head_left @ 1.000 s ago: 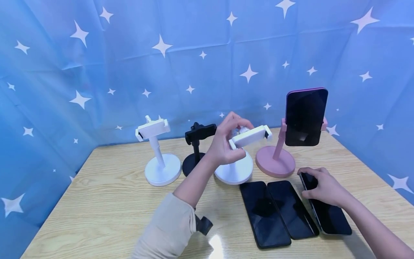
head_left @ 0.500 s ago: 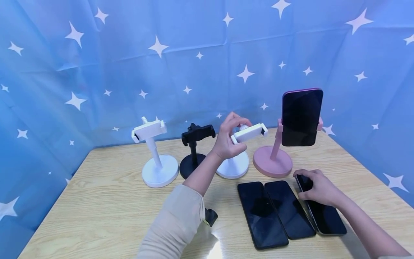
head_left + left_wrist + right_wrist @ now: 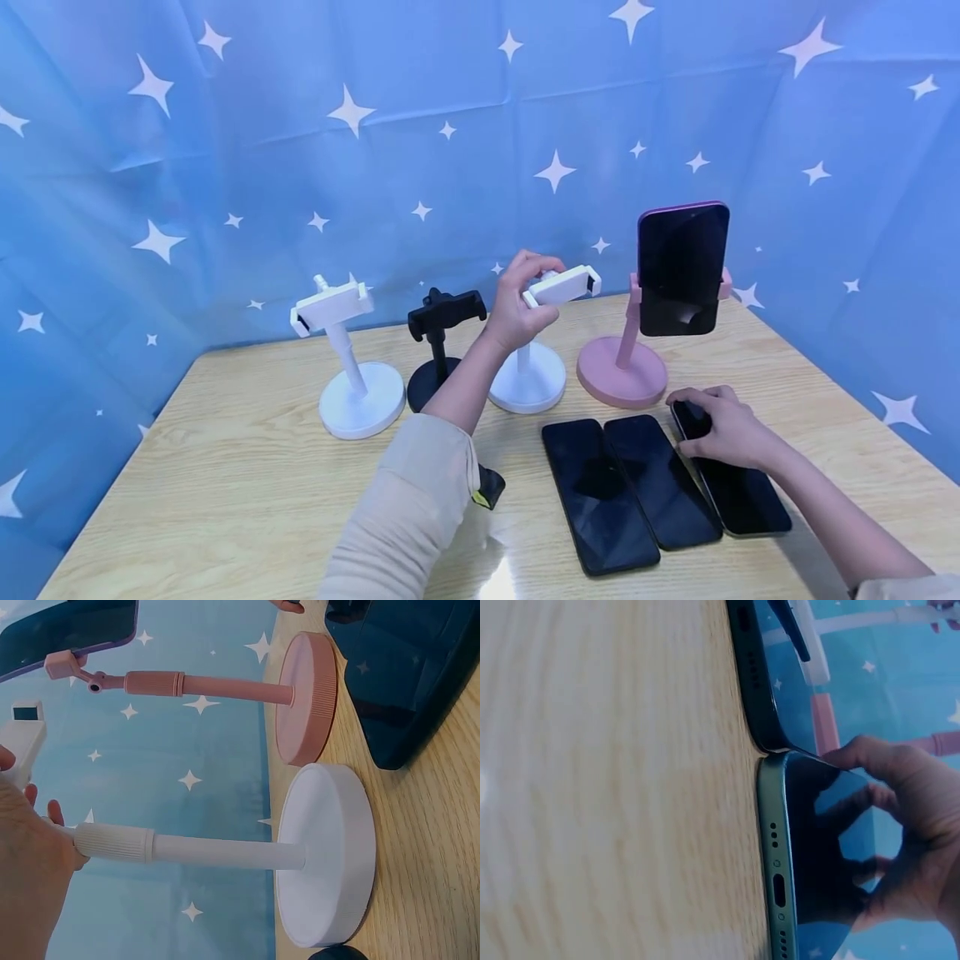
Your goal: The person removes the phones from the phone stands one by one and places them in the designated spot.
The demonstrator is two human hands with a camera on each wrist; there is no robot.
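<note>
My left hand (image 3: 517, 307) grips the clamp head (image 3: 564, 286) of a white phone stand from its left side. In the left wrist view that stand's round base (image 3: 326, 855) rests on the table, and its upright post (image 3: 217, 851) is bare. My right hand (image 3: 727, 429) holds the rightmost phone (image 3: 750, 502) across its far half, thumb on one long edge and fingers on the other. This phone lies flat, screen up. At its near corner it meets or almost meets the middle phone (image 3: 660, 479), as the right wrist view shows.
Left of the middle phone lies another dark phone (image 3: 600, 500). A pink stand (image 3: 622, 371) bears an upright phone (image 3: 684, 271). To the left are a black stand (image 3: 447, 312) and a second white stand (image 3: 362, 400). A blue star-patterned curtain (image 3: 262, 108) hangs behind the table (image 3: 225, 500).
The white stand in my left hand has shifted slightly back, its clamp head rising in view. My right hand has slid its phone a little left, closer to the middle phone. The head view has turned right.
</note>
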